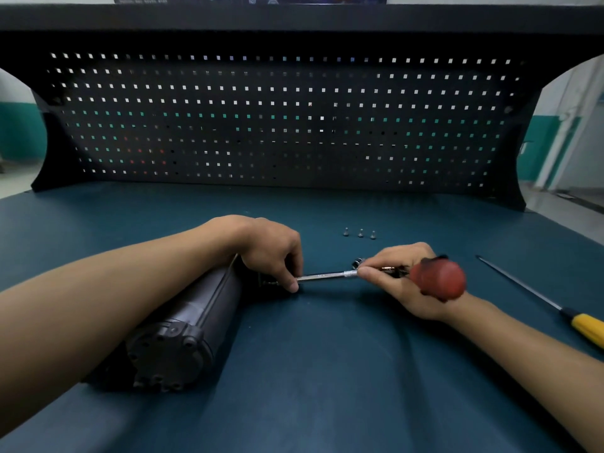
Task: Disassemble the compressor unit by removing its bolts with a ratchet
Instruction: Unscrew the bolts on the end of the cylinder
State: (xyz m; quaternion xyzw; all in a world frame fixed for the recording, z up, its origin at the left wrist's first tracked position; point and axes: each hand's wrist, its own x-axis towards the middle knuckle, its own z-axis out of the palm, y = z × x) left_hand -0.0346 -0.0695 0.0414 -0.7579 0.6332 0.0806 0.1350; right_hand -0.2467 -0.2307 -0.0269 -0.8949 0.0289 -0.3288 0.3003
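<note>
A dark cylindrical compressor unit [183,325] lies on its side on the blue-green bench, its bolted end cap facing me. My left hand [268,246] rests over its far end and its fingers pinch the front of the ratchet's silver shaft [323,275]. My right hand [402,282] grips the ratchet near its red handle [439,278], the shaft lying level toward the unit's far end. The unit's far end and the socket tip are hidden behind my left hand. Three removed bolts [360,233] stand in a row on the bench behind the ratchet.
A long screwdriver with a yellow handle [585,326] lies at the right on the bench [327,371]. A black pegboard [277,125] rises behind the bench under a dark shelf. Open floor shows past both ends of the pegboard.
</note>
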